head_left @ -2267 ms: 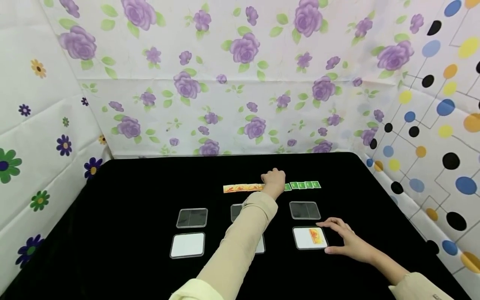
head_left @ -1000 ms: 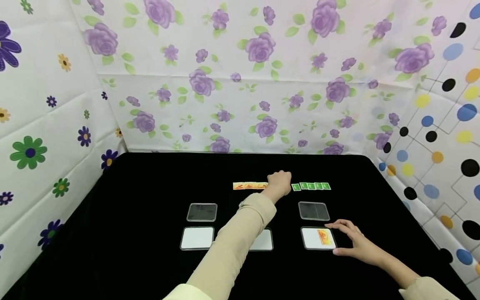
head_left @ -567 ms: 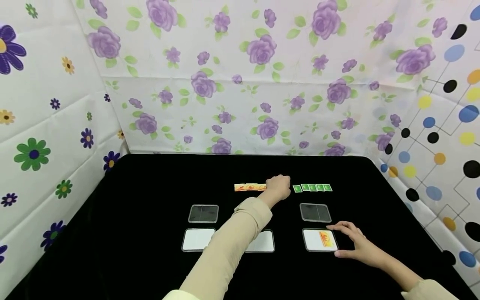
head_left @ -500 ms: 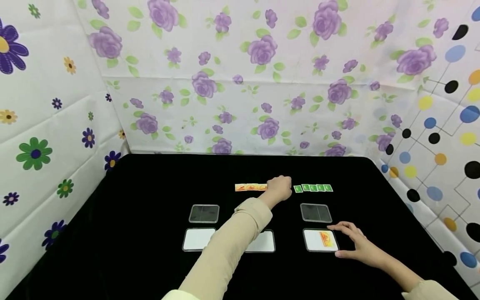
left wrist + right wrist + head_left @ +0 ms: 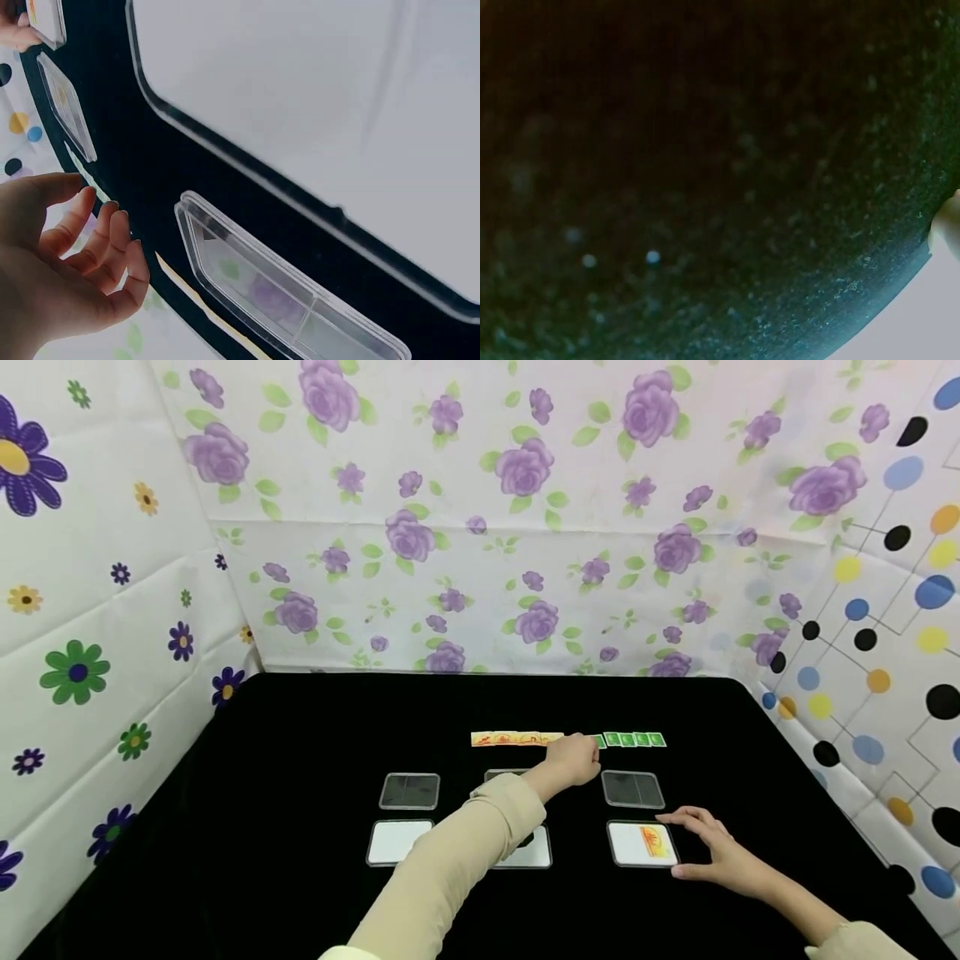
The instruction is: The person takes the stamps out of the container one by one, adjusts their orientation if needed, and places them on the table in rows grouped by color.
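In the head view my left hand (image 5: 573, 758) hangs just in front of a row of small cards, between the orange cards (image 5: 513, 738) and the green cards (image 5: 634, 739). The left wrist view shows this hand (image 5: 79, 259) with bent fingers, thumb tip close to the index fingertip. Whether a card sits between them is hidden. My right hand (image 5: 712, 847) grips the right edge of a flat clear case (image 5: 626, 845), thumb at the near corner and a finger at the far one. White backing and one orange picture card (image 5: 655, 841) show in that case.
Two more white-backed cases, one on the left (image 5: 400, 842) and one in the middle (image 5: 534, 853), lie in the near row. Behind stand transparent ones (image 5: 409, 791) (image 5: 632, 789). A black cloth (image 5: 262, 827) covers the table; patterned sheets (image 5: 450, 560) wall it in.
My left hand has drawn back from the row and shifted slightly right, uncovering more orange cards. The right hand keeps its place at the case. Earlier, the head view swung left.
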The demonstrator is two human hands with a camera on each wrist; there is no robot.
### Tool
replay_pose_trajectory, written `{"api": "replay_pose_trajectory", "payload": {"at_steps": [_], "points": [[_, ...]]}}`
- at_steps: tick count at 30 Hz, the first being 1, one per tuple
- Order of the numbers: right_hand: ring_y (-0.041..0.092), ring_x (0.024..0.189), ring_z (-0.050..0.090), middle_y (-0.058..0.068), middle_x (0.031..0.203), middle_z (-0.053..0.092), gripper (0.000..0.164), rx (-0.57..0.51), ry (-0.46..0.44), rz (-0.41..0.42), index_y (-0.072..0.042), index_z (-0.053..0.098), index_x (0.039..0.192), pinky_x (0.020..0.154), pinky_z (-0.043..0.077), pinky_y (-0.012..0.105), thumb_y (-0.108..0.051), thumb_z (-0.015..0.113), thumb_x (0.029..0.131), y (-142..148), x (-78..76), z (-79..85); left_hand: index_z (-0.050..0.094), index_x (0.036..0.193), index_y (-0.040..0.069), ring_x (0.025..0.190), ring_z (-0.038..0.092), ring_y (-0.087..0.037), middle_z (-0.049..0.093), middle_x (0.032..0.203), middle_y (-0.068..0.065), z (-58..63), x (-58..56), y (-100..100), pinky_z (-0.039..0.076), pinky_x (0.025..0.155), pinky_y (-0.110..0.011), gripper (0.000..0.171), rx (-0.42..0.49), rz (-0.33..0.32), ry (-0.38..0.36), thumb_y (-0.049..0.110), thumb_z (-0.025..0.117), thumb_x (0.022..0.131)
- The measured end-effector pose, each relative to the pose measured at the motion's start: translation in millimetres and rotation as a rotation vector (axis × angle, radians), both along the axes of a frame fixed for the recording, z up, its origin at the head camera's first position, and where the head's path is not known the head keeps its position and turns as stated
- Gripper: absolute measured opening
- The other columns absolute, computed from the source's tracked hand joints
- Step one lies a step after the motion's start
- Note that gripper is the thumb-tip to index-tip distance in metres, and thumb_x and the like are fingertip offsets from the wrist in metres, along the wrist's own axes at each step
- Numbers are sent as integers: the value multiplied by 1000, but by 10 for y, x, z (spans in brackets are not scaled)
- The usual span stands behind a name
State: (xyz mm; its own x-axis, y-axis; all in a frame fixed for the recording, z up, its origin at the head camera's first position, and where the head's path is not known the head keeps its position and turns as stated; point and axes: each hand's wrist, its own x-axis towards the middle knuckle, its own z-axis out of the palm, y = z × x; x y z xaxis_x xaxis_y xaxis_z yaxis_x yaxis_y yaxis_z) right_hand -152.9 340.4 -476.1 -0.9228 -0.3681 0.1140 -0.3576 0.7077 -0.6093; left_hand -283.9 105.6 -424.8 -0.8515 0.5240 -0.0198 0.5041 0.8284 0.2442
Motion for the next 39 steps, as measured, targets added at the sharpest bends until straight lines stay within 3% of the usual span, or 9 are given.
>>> {"api": "replay_pose_trajectory", "payload": {"at_steps": [5,10,16,22,27,33,39], "points": [[34,105,37,18,126,41,64,3,-16,-18,-8,53,127,77,37,57,-26,80,72,11,6,-5,45,63,19,51,37,-5,42,61,8,15,89,28,29,46,-20,32,10,-42,18,21,57,93],[35,105,36,19,127,41,64,-2,-36,-24,-9,53,127,77,36,57,-28,79,72,14,19,7,62,77,21,59,47,-1,58,72,12,-1,246,93,35,50,-17,14,17,-95,38,23,60,91],[37,106,36,18,127,40,63,-16,-23,-20,-8,52,127,77,35,61,-25,79,72,15,20,0,67,82,22,62,50,3,62,75,15,0,451,182,35,53,-12,10,13,-189,68,30,65,89],[42,108,34,19,127,37,62,-42,-11,-1,-6,51,127,76,32,68,-21,78,74,11,10,35,69,84,24,67,51,5,65,81,16,-7,586,272,36,57,-11,10,26,-255,41,32,65,88],[43,110,34,20,127,38,61,-46,7,19,-4,51,127,75,32,69,-18,78,74,4,-7,41,69,88,27,64,48,4,61,78,16,-17,670,325,35,54,-12,11,4,-264,42,37,66,87],[45,110,34,20,128,37,62,-39,-5,13,-6,51,128,75,32,71,-20,78,74,5,4,8,68,102,28,74,54,4,65,93,16,-33,750,329,42,64,-13,24,-44,-282,61,44,68,84],[43,109,35,18,128,38,61,-45,1,15,-9,51,128,74,34,68,-20,78,74,5,30,-36,69,98,28,72,55,-1,64,90,14,-80,821,333,48,71,-23,28,-69,-259,116,49,71,79]]}}
